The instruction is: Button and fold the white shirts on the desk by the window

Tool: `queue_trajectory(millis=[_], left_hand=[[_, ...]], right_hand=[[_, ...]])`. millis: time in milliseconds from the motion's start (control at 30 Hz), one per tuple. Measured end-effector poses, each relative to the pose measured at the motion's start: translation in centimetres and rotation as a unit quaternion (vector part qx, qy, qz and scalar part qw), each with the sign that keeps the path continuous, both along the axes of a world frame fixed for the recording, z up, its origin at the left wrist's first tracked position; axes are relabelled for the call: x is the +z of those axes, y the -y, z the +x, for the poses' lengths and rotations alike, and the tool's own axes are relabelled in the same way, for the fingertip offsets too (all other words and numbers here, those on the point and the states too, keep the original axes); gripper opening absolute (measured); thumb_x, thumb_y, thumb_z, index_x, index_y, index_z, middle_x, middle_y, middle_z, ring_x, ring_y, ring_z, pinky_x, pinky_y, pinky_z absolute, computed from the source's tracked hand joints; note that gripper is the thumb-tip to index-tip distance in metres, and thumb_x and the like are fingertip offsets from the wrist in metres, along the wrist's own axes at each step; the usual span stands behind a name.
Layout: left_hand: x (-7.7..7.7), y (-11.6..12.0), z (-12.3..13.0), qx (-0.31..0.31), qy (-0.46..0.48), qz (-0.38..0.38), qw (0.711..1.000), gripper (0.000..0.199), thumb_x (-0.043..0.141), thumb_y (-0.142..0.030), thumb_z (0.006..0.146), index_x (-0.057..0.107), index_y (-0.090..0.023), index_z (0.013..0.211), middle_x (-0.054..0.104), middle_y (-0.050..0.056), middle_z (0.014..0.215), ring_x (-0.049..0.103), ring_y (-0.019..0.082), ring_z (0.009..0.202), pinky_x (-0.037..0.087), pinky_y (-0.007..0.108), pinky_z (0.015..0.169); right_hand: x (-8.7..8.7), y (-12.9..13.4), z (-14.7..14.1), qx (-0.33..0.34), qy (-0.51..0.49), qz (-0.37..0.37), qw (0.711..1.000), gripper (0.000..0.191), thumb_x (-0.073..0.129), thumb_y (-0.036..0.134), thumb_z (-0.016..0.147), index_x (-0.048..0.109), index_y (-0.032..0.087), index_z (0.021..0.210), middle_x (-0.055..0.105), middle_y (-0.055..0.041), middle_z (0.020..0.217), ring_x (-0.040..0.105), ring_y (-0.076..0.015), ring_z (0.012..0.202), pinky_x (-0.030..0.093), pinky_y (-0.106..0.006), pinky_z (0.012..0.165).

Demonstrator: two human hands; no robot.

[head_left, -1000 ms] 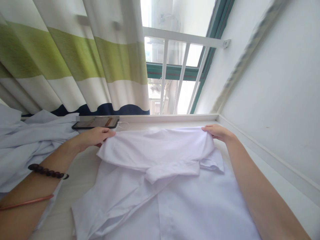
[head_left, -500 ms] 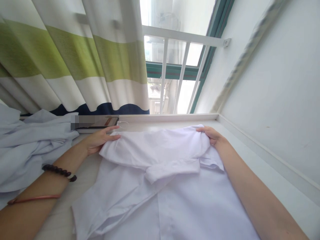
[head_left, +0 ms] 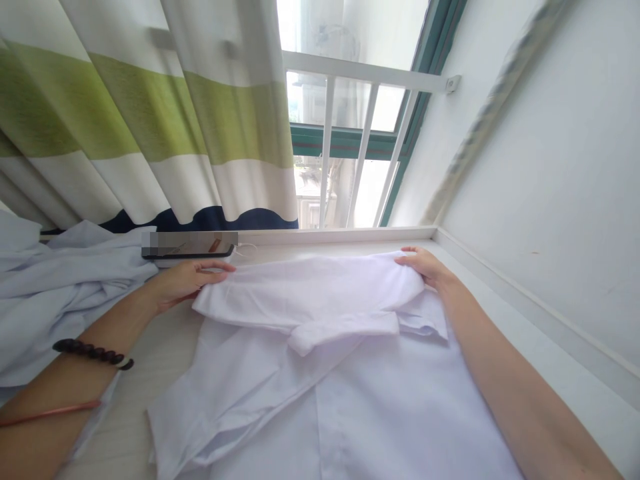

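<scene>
A white shirt (head_left: 390, 393) lies spread in front of me, its collar and shoulder part at the far end and one short sleeve toward the lower left. My left hand (head_left: 187, 281) pinches the far left corner of the cloth between thumb and fingers. At the far right corner, my right hand (head_left: 424, 264) grips the same edge, thumb and fingertips on top. Between the two hands the upper edge is drawn out almost straight. A dark bead bracelet (head_left: 93, 351) and a thin reddish band (head_left: 55, 413) circle my left wrist and forearm.
Crumpled pale clothes (head_left: 75, 287) lie at the left. A phone (head_left: 190, 247), partly blurred out, rests near the far white ledge (head_left: 340, 236). Behind are a striped curtain (head_left: 150, 113) and a barred window (head_left: 345, 133). A white wall (head_left: 560, 200) rises on the right.
My left hand has shifted slightly left and toward me, uncovering more of the phone. The shirt's far edge looks flatter and tauter. My right hand has barely moved.
</scene>
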State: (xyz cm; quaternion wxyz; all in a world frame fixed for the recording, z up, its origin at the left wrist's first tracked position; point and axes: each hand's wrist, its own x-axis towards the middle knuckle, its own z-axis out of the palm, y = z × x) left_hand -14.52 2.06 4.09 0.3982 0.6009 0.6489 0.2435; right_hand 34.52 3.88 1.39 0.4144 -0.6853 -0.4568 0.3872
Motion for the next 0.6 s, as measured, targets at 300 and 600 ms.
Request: queue_trajectory(millis=[300,600], left_hand=[[2.9,1.6,11.3,-0.118,-0.473,0.205,0.849,0.044,0.033,-0.035,0.095,0.062,-0.022,0.125,0.061,0.010,0.127,0.056,0.030,0.117,0.044,0.044,0.097],[-4.6,-0.1,14.9,-0.267,-0.366,0.219,0.864,0.063,0.016,-0.049,0.098,0.024,-0.018,0.152,0.023,0.004,0.157,0.017,0.022,0.146,0.013,0.042,0.118]], right_hand=[[3.3,1.3,-8.2,0.187,0.464,0.093,0.861,0.051,0.046,0.033,0.093,0.046,0.011,0.139,0.040,-0.0137,0.149,0.032,-0.0244,0.140,0.020,-0.035,0.116],[-2.0,0.6,-9.8,0.302,0.476,0.035,0.825,0.062,0.019,0.057,0.097,0.023,0.029,0.152,0.013,-0.0034,0.161,0.009,-0.0262,0.147,0.006,-0.047,0.117]])
